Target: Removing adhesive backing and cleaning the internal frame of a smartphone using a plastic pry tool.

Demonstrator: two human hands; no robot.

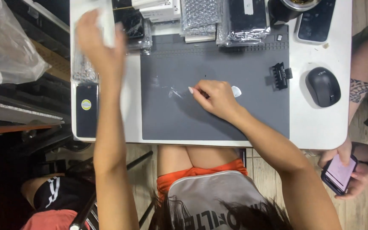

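While the right hand (218,99) rests near the centre of the grey work mat (218,123), its fingers (197,90) are pinched shut on a thin dark tool (204,94) whose tip points toward 9 o'clock at a small clear scrap (174,92) lying on the mat. The left hand (98,42) is raised at 10 o'clock over the counter (316,127), blurred, its fingers closed around a white item (107,25) that cannot be identified. Risk, as judged: the scrap is light and unsecured, so a push from the tool tip may flick it off the mat or leave it stuck to the tip. A white pick (236,91) lies just beside the right hand at 3 o'clock and could be swept by the wrist. The black clip (281,76) and the mouse (323,86) stand well apart at 3 o'clock. At 12 o'clock, bubble-wrapped packets (199,17) crowd the mat's edge; the moving left arm could knock them. A dark phone (86,110) sits near the 9 o'clock counter edge, under that forearm, and could be nudged off.
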